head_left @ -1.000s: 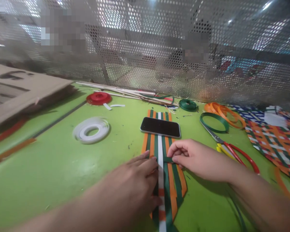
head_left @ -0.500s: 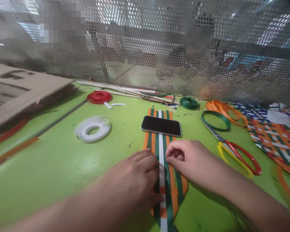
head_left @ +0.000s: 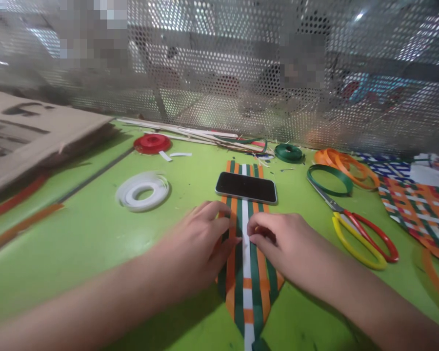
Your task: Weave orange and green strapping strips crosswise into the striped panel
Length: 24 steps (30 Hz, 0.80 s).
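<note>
A set of orange, green and white strips (head_left: 246, 265) lies lengthwise on the green tabletop (head_left: 190, 187), the white one running down the middle. Two short orange bands show across that white strip toward the near end, where the outer strips slant inward. The left hand (head_left: 208, 234) rests over the strips' left side, fingers bent and thumb reaching toward the white strip. The right hand (head_left: 280, 236) is curled at the right side, thumb and forefinger drawn together beside the white strip. I cannot tell whether either hand grips a strip.

Just beyond the hands, a dark-screened smartphone (head_left: 246, 187) lies crosswise on the strips. To the left sit a white coil (head_left: 128, 195) and, farther back, a red coil (head_left: 152, 143). To the right lie scissors (head_left: 338, 209) with one red and one yellow handle, and past them a multicoloured woven piece (head_left: 413, 209). Thin pale sticks (head_left: 190, 129) lie along the back, before a perforated screen (head_left: 219, 58).
</note>
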Tool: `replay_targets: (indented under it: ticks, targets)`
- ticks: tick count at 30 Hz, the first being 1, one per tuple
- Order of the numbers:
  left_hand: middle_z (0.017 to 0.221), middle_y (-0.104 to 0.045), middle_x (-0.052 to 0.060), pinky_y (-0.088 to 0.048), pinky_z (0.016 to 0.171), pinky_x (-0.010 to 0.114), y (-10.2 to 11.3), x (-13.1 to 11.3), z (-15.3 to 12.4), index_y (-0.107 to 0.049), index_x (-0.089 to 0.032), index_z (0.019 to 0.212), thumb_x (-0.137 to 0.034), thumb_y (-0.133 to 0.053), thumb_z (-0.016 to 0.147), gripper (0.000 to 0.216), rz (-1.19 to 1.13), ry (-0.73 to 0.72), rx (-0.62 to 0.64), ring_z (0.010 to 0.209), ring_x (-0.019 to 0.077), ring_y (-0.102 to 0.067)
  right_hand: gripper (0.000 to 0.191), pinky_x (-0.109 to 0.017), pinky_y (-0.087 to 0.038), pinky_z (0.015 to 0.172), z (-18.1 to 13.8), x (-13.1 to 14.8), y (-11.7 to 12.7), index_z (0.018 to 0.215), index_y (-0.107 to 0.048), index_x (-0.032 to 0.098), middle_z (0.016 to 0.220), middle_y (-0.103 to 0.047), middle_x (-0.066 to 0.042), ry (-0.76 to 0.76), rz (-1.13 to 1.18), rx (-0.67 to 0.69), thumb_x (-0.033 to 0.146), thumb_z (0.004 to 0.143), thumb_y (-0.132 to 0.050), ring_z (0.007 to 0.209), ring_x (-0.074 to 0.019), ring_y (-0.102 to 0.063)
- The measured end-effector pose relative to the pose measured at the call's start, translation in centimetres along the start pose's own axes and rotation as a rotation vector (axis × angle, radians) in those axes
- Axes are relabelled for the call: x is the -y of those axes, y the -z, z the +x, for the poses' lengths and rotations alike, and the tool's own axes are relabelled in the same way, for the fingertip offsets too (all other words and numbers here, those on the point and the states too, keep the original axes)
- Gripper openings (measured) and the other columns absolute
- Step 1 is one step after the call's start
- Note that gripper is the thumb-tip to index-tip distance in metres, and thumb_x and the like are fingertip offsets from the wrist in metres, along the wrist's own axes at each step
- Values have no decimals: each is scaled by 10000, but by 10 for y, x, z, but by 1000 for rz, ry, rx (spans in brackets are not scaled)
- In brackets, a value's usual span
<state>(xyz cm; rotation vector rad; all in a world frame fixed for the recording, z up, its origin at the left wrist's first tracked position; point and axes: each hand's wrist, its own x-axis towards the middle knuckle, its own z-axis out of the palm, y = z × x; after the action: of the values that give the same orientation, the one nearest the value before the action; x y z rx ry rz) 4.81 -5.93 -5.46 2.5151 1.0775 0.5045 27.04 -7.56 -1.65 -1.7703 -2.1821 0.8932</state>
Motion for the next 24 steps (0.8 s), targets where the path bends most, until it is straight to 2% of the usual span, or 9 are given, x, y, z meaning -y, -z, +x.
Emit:
replay_targets:
  ticks: [5, 9, 14, 17, 21, 24]
  targets:
    - [1319, -656, 181, -595, 1036, 597, 0, 0, 2, -745, -158, 1214, -251, -477, 1052, 326, 26, 10, 22, 1204, 351, -667, 190, -274, -363, 541, 0, 1, 1, 879, -788, 243, 718, -706, 13, 15, -5, -4, 147, 940, -636, 592, -130, -532]
    - [1320, -661, 168, -604, 1021, 584, 1, -2, 1, -739, -184, 1246, -246, -474, 1049, 336, 19, 19, 46, 1183, 341, -686, 225, -268, -433, 610, 0, 0, 3, 929, -833, 252, 829, -790, -1, 34, 26, -4, 134, 922, -642, 691, -146, -658]
    - [1545, -523, 198, -537, 1099, 671, -1, 0, -1, -594, -200, 1465, -366, -525, 1044, 458, 14, 140, -75, 1348, 405, -605, 265, -266, -435, 595, 0, 2, 6, 945, -856, 258, 790, -793, 16, 39, 34, 20, 127, 920, -628, 674, -141, -673]
    - [1485, -572, 169, -543, 1121, 605, 1, 3, 2, -566, -205, 1480, -423, -560, 1038, 493, -47, 193, -107, 1337, 365, -617, 260, -265, -444, 594, 0, 1, 8, 933, -861, 274, 802, -798, 26, 17, 41, 38, 149, 928, -632, 695, -146, -686]
    - [1389, -630, 156, -553, 1096, 573, 6, 6, 9, -640, -182, 1378, -418, -565, 1036, 422, -83, 236, -20, 1297, 348, -632, 241, -267, -445, 593, 3, 0, 8, 932, -864, 276, 810, -805, 27, -1, 53, 36, 154, 922, -657, 693, -143, -691]
    - [1389, -637, 147, -581, 1050, 568, 5, 9, 11, -653, -197, 1364, -449, -588, 1018, 433, -138, 285, -10, 1253, 352, -660, 227, -273, -434, 580, 4, -1, 8, 911, -862, 275, 790, -803, 26, 7, 46, 27, 156, 922, -669, 672, -140, -682]
